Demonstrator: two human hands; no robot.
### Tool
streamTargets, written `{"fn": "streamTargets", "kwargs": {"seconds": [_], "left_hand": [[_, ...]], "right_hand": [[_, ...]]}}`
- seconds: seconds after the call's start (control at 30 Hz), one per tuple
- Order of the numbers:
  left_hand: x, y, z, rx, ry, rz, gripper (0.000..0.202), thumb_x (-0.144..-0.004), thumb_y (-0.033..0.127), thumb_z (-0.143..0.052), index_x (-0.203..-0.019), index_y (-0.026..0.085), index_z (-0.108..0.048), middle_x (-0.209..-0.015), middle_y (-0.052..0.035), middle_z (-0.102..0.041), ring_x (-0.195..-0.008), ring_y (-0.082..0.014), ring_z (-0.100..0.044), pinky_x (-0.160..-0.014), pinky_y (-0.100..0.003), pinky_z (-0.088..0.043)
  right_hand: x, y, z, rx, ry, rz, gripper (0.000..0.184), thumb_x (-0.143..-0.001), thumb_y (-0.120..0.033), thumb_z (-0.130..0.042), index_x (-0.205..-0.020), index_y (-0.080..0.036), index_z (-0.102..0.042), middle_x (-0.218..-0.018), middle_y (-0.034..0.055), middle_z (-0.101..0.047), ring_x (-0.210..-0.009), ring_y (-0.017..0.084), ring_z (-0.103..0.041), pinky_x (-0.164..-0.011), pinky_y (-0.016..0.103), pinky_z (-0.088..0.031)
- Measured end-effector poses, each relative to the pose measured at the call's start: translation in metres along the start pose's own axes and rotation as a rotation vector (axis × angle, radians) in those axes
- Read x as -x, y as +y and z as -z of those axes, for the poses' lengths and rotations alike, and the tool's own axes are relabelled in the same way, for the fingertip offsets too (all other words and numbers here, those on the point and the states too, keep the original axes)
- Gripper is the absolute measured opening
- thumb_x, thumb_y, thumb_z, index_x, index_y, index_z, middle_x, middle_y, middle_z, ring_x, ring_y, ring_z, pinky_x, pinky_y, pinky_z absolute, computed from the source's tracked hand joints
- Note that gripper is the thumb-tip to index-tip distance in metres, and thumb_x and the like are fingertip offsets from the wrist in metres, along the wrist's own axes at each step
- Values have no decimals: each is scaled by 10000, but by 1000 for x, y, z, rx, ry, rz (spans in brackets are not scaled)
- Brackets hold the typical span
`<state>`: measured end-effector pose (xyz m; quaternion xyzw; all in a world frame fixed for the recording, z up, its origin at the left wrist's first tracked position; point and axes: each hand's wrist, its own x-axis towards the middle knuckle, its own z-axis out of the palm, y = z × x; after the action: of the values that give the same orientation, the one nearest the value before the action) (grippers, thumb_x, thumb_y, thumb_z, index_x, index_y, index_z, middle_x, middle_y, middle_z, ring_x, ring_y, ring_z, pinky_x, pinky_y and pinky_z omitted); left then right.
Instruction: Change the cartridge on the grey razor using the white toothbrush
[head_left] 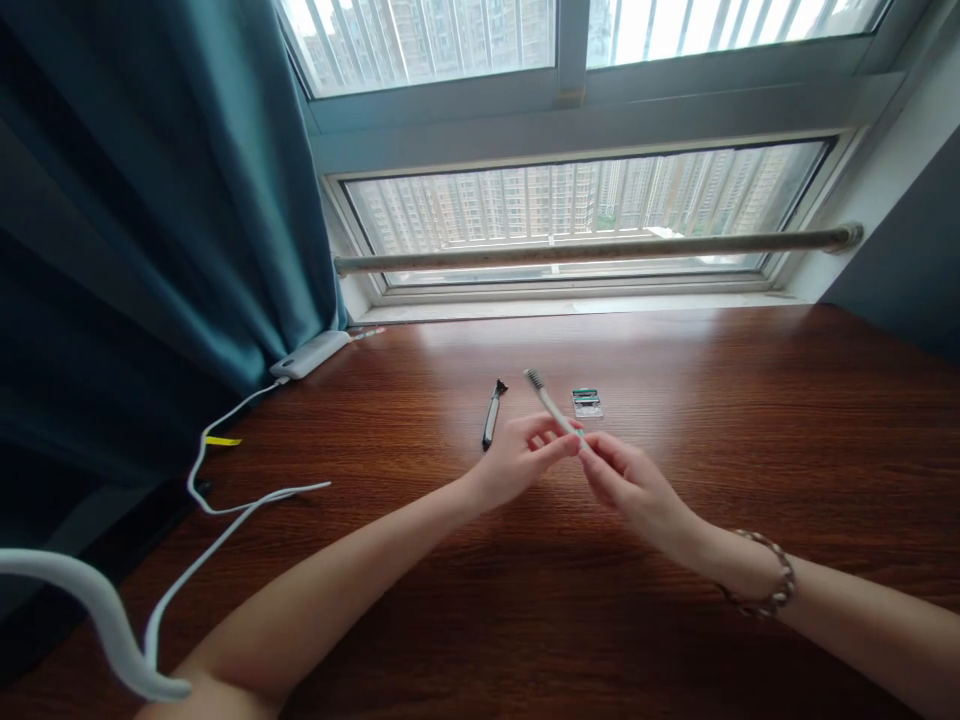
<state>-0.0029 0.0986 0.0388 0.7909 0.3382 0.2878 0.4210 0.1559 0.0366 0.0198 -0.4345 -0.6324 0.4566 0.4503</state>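
A pale toothbrush point(554, 408) with dark bristles is held at a slant above the table, its head pointing up and to the left. My left hand point(521, 462) closes its thumb and fingers around the handle. At the handle's lower end, my right hand point(630, 482) pinches it; part of that end is hidden by the fingers. Just beyond my left hand lies a black and grey razor point(492, 418). A small clear case point(587, 403) with dark and green parts inside, which look like razor cartridges, rests behind the toothbrush.
The brown wooden table point(750, 420) reaches to the window. A white power bank point(313, 354) sits by the blue curtain point(225, 180), with a white cable point(225, 512) running from it. A thick white tube point(97, 610) crosses the lower left, near my left arm.
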Motion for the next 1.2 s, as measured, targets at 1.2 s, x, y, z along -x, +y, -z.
{"fn": "streamTargets", "kwargs": {"seconds": [1.2], "left_hand": [[10, 1, -11, 1080, -237, 426, 210, -790, 320, -540, -811, 112, -525, -370, 89, -273, -296, -1, -159, -341, -149, -85]], "right_hand": [[-18, 5, 21, 196, 50, 296, 382, -693, -366, -682, -1017, -217, -545, -772, 18, -473, -652, 131, -448, -496, 241, -354]]}}
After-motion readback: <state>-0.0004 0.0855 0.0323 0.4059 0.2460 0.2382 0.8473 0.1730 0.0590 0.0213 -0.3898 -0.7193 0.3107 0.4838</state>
